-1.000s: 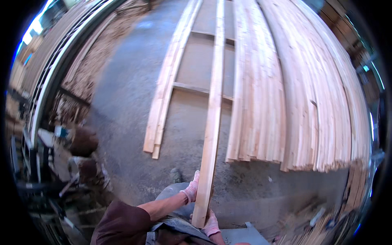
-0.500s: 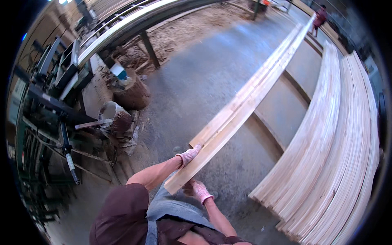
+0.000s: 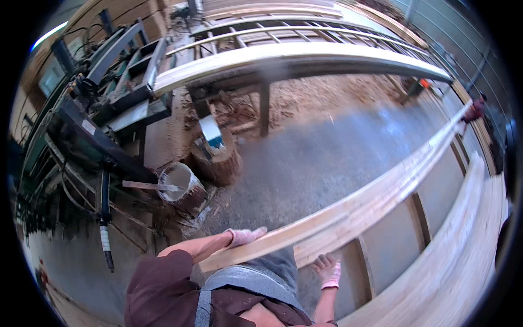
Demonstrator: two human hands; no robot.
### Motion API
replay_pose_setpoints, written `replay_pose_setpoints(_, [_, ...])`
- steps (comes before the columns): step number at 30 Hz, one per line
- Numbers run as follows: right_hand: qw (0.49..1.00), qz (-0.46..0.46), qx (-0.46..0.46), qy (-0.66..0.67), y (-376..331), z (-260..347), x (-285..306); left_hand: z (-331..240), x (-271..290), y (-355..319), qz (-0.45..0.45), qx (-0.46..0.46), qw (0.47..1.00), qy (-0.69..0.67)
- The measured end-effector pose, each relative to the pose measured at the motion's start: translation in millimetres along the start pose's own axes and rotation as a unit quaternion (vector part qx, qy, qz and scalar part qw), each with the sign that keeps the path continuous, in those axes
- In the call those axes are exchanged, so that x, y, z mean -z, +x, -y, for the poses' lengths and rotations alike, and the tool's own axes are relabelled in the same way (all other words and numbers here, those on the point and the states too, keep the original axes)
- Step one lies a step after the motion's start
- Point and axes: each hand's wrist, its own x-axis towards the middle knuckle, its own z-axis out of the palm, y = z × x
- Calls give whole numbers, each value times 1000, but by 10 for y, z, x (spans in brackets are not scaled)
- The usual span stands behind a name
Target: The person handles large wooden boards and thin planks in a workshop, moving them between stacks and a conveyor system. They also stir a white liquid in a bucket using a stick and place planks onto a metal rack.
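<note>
Two long pale wooden boards run side by side from my waist to the far right. My left hand [image 3: 248, 236], in a pinkish knitted glove, is closed on the far edge of the left board [image 3: 283, 236] near its end; the fingers underneath are hidden. That board's end reaches past my waist on the left. The right board [image 3: 316, 246] ends short of it, by my thigh. Just beside the right board's near edge, my right hand [image 3: 328, 270], gloved with greyed fingertips, is lifted with its fingers apart and slightly bent, holding nothing.
Wooden crossbars [image 3: 419, 219] lie under the boards, and a strip stack [image 3: 436, 267] stands at right. Another person [image 3: 474, 110] is at the boards' far end. A bucket with a stick [image 3: 185, 191], a stump [image 3: 218, 163] and a machine [image 3: 92, 131] stand left; a long bench [image 3: 305, 65] spans behind.
The longer board has moved leftward, from the right of the shorter one to its left, with my left hand on it. My right hand has come off the longer board and moved right. The view has turned left.
</note>
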Motion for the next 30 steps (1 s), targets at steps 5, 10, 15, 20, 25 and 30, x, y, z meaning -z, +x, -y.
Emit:
replay_pose_setpoints(5, [998,28,25,58,1599,1302,-855,-309,981,-343,17,55,998,-29])
replay_pose_setpoints(10, [974,200,53,90,2772,2210,-2139,-914,1925,-861,-14,164,986,2])
replay_pose_setpoints(15, [882,423,135,158,3496,2812,-3851,-963,2920,-646,-7,205,978,34])
replay_pose_setpoints(20, [890,358,111,260,4273,3178,-5042,-1781,4328,-410,-45,231,969,70])
replay_pose_setpoints(25, [955,201,197,96,4390,3518,-6669,-2483,5622,-186,-8,-86,993,-79])
replay_pose_setpoints(30, [976,139,158,55,4643,3409,-8128,-4437,6317,-304,-307,-150,899,274])
